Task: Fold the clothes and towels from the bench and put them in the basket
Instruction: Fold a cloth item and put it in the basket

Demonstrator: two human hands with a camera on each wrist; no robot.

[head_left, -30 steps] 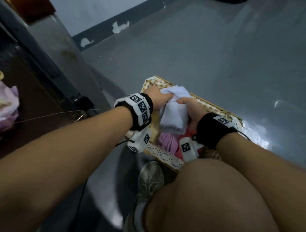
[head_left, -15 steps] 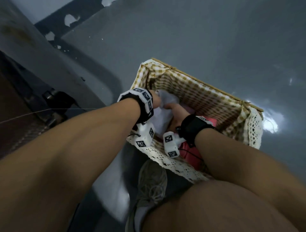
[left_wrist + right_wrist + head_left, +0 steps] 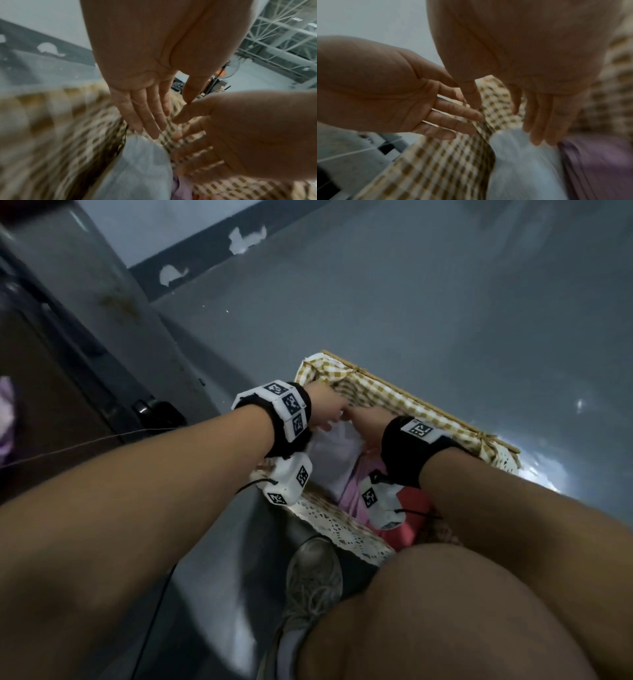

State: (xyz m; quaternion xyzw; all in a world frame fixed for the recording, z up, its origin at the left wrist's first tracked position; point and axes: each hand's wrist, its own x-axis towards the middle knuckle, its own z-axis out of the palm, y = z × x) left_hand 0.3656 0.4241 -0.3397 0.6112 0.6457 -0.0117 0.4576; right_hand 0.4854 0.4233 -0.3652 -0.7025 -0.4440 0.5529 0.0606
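Since a moment ago the left hand (image 3: 323,410) and right hand (image 3: 364,424) are lifting off the folded white towel (image 3: 337,460), now sitting released at the far left end of the basket (image 3: 404,397). Fingers (image 3: 145,115) of both hands are hanging straight and relaxed just above the towel, gripping nothing. A pink garment (image 3: 356,491) and a red one (image 3: 412,508) are lying to its right inside the checked lining, the basket resting on the grey floor (image 3: 445,302).
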